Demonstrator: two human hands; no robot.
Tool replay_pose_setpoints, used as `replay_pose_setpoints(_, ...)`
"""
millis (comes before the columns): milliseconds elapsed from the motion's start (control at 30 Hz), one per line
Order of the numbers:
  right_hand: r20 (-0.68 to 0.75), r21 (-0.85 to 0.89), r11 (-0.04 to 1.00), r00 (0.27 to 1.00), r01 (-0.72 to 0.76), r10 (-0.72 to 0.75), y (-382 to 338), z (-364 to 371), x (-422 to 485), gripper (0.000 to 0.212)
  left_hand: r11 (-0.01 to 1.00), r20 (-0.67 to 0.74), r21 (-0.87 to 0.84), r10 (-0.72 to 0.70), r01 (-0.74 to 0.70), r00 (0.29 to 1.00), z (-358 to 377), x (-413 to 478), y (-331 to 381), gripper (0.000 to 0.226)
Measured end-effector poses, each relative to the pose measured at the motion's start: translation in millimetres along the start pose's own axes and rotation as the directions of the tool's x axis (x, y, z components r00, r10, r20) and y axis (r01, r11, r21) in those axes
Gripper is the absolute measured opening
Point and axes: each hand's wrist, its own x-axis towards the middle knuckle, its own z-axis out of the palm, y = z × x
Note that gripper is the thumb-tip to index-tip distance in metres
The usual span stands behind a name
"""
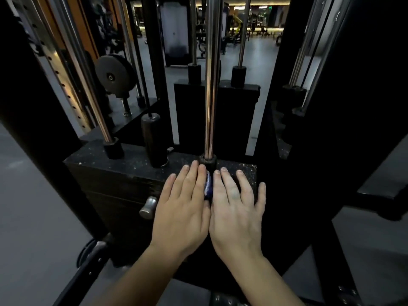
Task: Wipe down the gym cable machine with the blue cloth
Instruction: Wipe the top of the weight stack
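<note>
Both my hands lie flat, palms down and fingers spread, side by side on the speckled black top of the weight stack (123, 161). My left hand (183, 208) and right hand (237, 208) press the blue cloth (208, 186) between them; only a crumpled sliver shows, so I cannot tell which hand grips it. Just beyond my fingertips one polished chrome guide rod (211, 85) rises from a black collar. A round metal pin knob (148, 206) juts from the stack's front face.
</note>
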Motion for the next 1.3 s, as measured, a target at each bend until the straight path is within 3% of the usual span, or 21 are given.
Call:
replay_pose_setpoints(300,-0.172,0.045,0.998,0.985,0.032,-0.024,4.7,18.7,-4.8,0.055,1.000,0.010,-0.023,-0.010,0.011,1.000,1.3,-0.8,-0.4,0.069)
replay_pose_setpoints(900,-0.072,-0.010,0.998,0.996,0.060,-0.061,5.9,11.7,-7.6,0.059,0.998,0.056,0.061,0.014,-0.018,0.998,0.9,-0.6,-3.7,0.070)
replay_pose_setpoints(1133,-0.041,0.037,0.999,0.999,0.017,-0.016,-0.2,2.8,-6.2,0.060,0.999,0.025,0.003,0.033,-0.033,0.999,0.1,-1.2,-4.7,0.066)
replay_pose_setpoints(1300,0.010,-0.051,0.988,0.989,0.146,-0.146,11.9,-19.8,7.7,0.054,0.993,0.024,0.038,0.115,-0.115,0.993,-6.5,2.8,-15.4,0.071)
